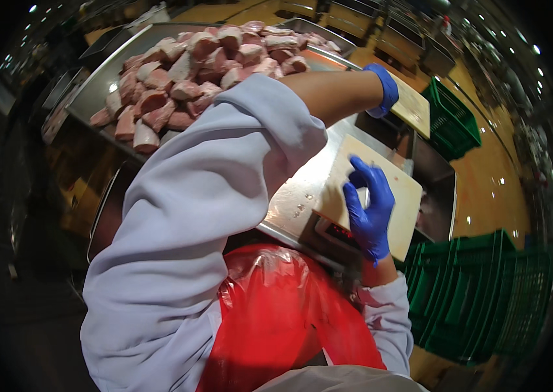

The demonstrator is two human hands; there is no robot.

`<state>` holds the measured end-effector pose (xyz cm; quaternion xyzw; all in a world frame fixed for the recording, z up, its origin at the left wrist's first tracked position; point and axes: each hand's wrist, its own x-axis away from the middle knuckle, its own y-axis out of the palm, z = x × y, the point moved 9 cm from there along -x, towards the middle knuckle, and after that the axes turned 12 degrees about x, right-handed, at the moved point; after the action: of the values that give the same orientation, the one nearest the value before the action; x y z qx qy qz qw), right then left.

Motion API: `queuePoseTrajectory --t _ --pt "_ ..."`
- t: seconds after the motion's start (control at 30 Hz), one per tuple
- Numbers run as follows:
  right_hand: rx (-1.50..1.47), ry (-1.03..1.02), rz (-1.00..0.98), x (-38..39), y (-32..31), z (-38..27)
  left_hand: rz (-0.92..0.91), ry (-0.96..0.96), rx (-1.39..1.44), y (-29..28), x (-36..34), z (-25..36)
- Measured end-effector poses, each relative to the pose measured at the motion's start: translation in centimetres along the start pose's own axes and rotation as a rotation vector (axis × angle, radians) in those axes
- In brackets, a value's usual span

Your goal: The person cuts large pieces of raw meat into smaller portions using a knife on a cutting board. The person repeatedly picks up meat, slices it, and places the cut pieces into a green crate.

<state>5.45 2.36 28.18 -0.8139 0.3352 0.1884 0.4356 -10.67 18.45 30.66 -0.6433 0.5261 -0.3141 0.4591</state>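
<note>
My left arm reaches across to the far right. Its blue-gloved hand (382, 91) is bent away at the wrist beside a pale board (410, 108), and its fingers are hidden. My right hand (373, 212), also in a blue glove, hovers over a cream-coloured board (397, 189) with curved fingers and thumb apart. Nothing shows between them. Under that board's near edge sits a scale with a red lit display (338, 232). Many chunks of raw pink meat (204, 62) are heaped in a large metal tray (90, 98) beyond my left sleeve.
Wet metal worktop (296, 196) lies between the tray and the cream board. Stacked green crates (462, 294) stand at the near right, and another green crate (449, 121) at the far right. A metal bin (443, 183) adjoins the board. My red apron (276, 307) is against the worktop's edge.
</note>
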Motion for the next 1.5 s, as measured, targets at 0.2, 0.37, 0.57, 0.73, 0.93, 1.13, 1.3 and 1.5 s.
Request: queuePoseTrajectory --t 0.2,0.37,0.57,0.73,0.93,1.13,1.3,1.5 --pt "-0.419 -0.025 0.155 -4.5 -0.3 -6.2 0.076 0.35 0.172 -5.8 -1.4 2.5" --pt "-0.673 0.018 -0.077 -3.8 -0.7 -8.6 0.185 0.482 0.199 -7.0 -2.5 5.1" --pt "-1.215 0.514 -0.439 -2.4 0.8 -9.6 0.172 0.542 0.17 -9.0 -3.2 6.7" --pt "-0.995 -0.099 -0.263 -3.6 -1.9 -13.3 0.288 0.644 0.319 -16.9 -1.5 11.7" --pt "-1.177 -0.248 -0.235 -1.2 0.4 -13.9 0.271 0.735 0.375 -19.1 -0.2 16.4" --pt "-1.205 -0.307 -0.188 -0.7 0.8 -14.6 0.245 0.783 0.352 -18.5 0.0 16.7" --pt "-1.242 -0.363 -0.152 -1.1 0.4 -14.3 0.197 0.786 0.309 -17.0 -0.1 16.0" --pt "-1.234 -0.4 -0.113 -0.6 -0.4 -14.4 0.186 0.834 0.253 -17.2 0.5 17.0"
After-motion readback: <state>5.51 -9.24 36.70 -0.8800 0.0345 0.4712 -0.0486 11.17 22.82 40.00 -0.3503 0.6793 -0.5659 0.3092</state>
